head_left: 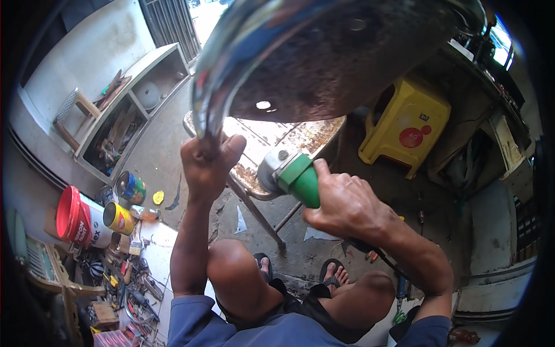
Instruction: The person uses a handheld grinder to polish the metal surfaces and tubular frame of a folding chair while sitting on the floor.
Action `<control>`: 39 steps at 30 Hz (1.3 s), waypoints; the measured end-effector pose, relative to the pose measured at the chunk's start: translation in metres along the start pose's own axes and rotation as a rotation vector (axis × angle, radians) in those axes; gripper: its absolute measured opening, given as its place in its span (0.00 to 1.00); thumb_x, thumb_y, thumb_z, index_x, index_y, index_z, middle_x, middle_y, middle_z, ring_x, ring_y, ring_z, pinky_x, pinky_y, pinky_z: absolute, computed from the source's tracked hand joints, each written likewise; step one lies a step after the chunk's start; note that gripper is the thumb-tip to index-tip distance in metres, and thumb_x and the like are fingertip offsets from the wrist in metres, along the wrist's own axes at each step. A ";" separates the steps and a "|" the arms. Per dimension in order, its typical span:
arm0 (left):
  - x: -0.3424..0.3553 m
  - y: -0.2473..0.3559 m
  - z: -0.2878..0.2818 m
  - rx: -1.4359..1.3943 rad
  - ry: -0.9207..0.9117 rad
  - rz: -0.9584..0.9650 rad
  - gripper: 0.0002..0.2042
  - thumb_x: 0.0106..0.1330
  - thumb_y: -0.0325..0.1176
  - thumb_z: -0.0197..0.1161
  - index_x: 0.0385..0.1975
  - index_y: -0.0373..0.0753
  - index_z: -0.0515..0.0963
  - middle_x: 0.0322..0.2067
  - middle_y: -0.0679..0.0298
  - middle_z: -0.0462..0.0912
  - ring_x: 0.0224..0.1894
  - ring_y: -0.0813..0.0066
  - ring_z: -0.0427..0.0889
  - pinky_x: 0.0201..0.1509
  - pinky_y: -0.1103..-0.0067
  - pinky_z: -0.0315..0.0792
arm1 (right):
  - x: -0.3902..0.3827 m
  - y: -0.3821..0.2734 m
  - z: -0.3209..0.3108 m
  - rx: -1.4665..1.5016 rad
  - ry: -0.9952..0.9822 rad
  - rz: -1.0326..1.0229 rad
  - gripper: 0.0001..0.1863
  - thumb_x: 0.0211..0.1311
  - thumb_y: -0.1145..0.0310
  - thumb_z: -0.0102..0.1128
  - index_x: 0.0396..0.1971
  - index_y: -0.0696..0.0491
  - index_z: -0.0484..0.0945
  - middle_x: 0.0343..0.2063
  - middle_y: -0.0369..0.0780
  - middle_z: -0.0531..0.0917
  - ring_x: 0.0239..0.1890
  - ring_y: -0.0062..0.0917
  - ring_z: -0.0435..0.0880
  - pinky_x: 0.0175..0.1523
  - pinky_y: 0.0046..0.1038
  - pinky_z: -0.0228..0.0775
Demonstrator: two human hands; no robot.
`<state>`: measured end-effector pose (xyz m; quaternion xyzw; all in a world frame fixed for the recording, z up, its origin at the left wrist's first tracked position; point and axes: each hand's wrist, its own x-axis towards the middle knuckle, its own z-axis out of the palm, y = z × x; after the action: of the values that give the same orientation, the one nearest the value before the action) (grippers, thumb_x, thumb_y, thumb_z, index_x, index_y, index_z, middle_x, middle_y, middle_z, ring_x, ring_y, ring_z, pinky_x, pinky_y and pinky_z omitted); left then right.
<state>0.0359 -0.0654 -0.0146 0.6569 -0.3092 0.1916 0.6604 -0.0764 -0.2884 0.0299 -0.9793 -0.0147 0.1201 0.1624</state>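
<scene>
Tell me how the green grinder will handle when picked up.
The green grinder is probably front-heavy, given the metal head at its end. It looks hard-cased, so it should feel stiff in the right hand. Being rounded, it might roll if laid down.

My left hand was raised in a curled grip, its forearm stretched nearly straight ahead. My right hand was wrapped around its hold, the right elbow bent outward.
</scene>
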 end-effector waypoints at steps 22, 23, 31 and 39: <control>-0.001 0.004 -0.001 0.098 -0.001 -0.011 0.15 0.65 0.38 0.73 0.23 0.35 0.79 0.19 0.67 0.79 0.22 0.82 0.75 0.27 0.81 0.66 | 0.015 -0.005 0.015 0.000 0.071 -0.039 0.38 0.55 0.60 0.62 0.61 0.67 0.62 0.38 0.63 0.84 0.45 0.57 0.86 0.55 0.49 0.77; -0.001 0.003 0.000 0.090 0.001 -0.004 0.15 0.65 0.38 0.73 0.23 0.35 0.79 0.19 0.67 0.79 0.22 0.82 0.75 0.27 0.81 0.66 | 0.013 -0.004 0.014 -0.008 0.078 -0.035 0.38 0.55 0.60 0.62 0.61 0.67 0.62 0.38 0.63 0.84 0.45 0.57 0.86 0.55 0.49 0.77; -0.001 0.002 -0.002 0.049 0.018 0.016 0.12 0.64 0.37 0.73 0.27 0.36 0.78 0.20 0.66 0.79 0.22 0.82 0.76 0.26 0.82 0.66 | 0.015 0.001 0.007 0.026 0.044 -0.057 0.34 0.56 0.59 0.62 0.58 0.65 0.64 0.36 0.64 0.84 0.42 0.57 0.87 0.53 0.49 0.78; -0.006 -0.008 0.001 -0.012 0.044 0.079 0.10 0.67 0.33 0.70 0.31 0.37 0.76 0.20 0.63 0.79 0.21 0.81 0.76 0.24 0.84 0.67 | 0.016 0.030 -0.003 0.008 0.119 0.036 0.36 0.55 0.59 0.63 0.58 0.67 0.63 0.36 0.64 0.84 0.42 0.57 0.87 0.54 0.48 0.79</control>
<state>0.0367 -0.0664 -0.0247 0.6360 -0.3215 0.2301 0.6627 -0.0603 -0.3170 0.0186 -0.9841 0.0129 0.0644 0.1648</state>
